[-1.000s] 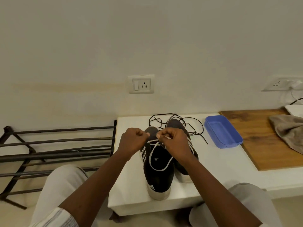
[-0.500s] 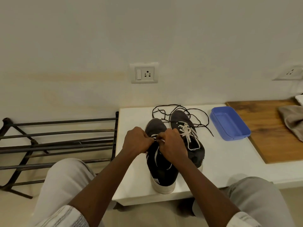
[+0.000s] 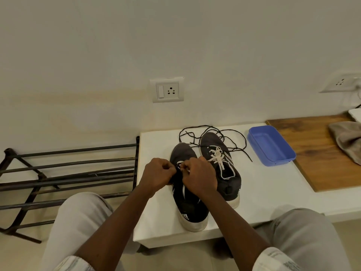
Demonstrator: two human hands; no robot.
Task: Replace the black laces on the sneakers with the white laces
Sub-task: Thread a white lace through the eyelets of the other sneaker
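Two dark sneakers stand side by side on a white bench (image 3: 156,145). The left sneaker (image 3: 192,210) has a white lace (image 3: 184,189) partly threaded; its upper eyelets are hidden by my hands. My left hand (image 3: 156,176) and my right hand (image 3: 199,176) both pinch the white lace over its tongue, fingers curled. The right sneaker (image 3: 226,173) carries a tied white lace (image 3: 216,157). Loose black laces (image 3: 230,137) lie in loops behind both shoes.
A blue plastic tray (image 3: 271,145) sits right of the shoes, beside a wooden board (image 3: 316,153) with a beige cloth (image 3: 349,139). A dark metal rack (image 3: 64,173) stands to the left. Wall sockets (image 3: 168,90) are behind. My knees flank the bench.
The camera view has shifted, uncovering the right sneaker with its tied lace. My hands stay together on the left sneaker's white lace, now lower over the tongue.
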